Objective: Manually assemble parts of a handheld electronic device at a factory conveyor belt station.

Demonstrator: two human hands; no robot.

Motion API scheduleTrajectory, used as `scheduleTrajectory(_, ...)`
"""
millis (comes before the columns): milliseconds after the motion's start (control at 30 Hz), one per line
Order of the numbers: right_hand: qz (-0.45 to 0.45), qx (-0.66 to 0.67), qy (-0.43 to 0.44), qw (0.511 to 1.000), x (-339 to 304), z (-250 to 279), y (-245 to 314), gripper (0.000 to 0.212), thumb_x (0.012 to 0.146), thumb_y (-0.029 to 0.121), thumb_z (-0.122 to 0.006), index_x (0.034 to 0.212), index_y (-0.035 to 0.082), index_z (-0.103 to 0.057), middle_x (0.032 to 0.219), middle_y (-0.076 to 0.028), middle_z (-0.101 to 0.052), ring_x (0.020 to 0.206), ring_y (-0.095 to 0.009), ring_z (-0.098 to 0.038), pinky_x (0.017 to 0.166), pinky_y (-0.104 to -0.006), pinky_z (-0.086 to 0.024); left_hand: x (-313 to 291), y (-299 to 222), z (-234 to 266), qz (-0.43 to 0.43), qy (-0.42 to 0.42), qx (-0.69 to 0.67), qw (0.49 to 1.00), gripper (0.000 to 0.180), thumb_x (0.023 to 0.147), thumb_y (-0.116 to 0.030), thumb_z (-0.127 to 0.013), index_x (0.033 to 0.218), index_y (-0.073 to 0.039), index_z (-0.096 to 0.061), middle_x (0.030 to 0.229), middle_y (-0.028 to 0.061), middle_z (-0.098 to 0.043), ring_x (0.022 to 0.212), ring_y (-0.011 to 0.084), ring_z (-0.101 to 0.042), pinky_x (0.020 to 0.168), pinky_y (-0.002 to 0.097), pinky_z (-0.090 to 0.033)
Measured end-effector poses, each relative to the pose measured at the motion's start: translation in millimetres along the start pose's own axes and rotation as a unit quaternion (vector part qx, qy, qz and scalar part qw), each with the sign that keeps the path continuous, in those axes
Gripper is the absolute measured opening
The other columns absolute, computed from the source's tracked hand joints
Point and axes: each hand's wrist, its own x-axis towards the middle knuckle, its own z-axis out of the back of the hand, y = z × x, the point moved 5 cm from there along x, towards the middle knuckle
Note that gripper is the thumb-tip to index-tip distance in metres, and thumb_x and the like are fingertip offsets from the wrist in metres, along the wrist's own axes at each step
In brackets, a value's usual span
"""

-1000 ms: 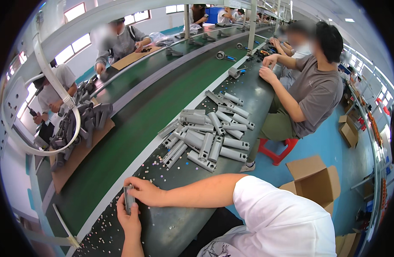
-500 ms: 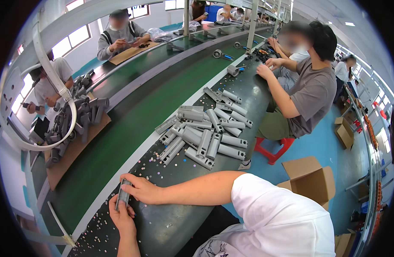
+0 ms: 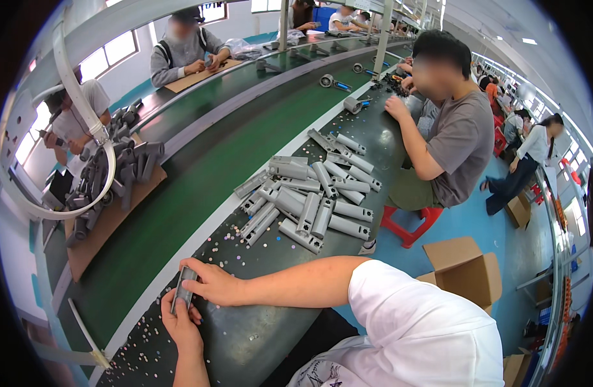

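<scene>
Over the near left part of the dark workbench, I hold a grey plastic handle housing (image 3: 185,286) between both hands, its hollow channel side facing up. My left hand (image 3: 182,329) grips its near end, thumb along the side. From the right, my right hand (image 3: 216,284) closes on the far end, with a fingertip at the tip and the thumb over the channel's edge. Farther along the bench lies a loose heap of similar grey handle housings (image 3: 323,217), beyond my right forearm. Small round pale and coloured dots are scattered on the bench around my hands.
A green conveyor belt (image 3: 174,222) runs along the bench's left side. Across it, grey parts are piled on cardboard (image 3: 139,201). A co-worker (image 3: 463,122) sits on a red stool (image 3: 412,226) at the right. An open carton (image 3: 467,276) stands beyond my right arm.
Both hands keep hold of the housing, which has shifted slightly left. The co-worker at the right has turned and leaned toward the bench. Farther right, a person in a white top now shows in the aisle.
</scene>
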Motion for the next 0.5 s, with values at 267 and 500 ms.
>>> scheduleTrajectory(267, -0.004, 0.001, 0.003, 1.000, 0.2, -0.4, -3.8, 0.039, 0.094, 0.022, -0.054, 0.128, 0.007, -0.041, 0.077, -0.010, -0.057, 0.059, -0.016, -0.054, 0.041, -0.0316, -0.046, -0.1, -0.7, -2.3, -0.005, 0.006, 0.005, 1.000, 0.023, 0.099, -0.016, -0.047, 0.117, -0.002, -0.049, 0.073, 0.0022, -0.053, 0.051, 0.0075, -0.048, 0.043, 0.0193, -0.035)
scheduleTrajectory(500, -0.016, 0.005, 0.006, 1.000, -0.1, -0.2, -3.0, 0.039, 0.094, 0.022, -0.054, 0.128, 0.007, -0.041, 0.078, -0.010, -0.058, 0.061, -0.017, -0.055, 0.043, -0.0325, -0.047, -1.0, -1.4, -3.2, -0.018, 0.011, 0.010, 1.000, 0.022, 0.099, -0.014, -0.047, 0.118, -0.002, -0.049, 0.074, 0.0024, -0.053, 0.052, 0.0072, -0.048, 0.044, 0.0194, -0.035)
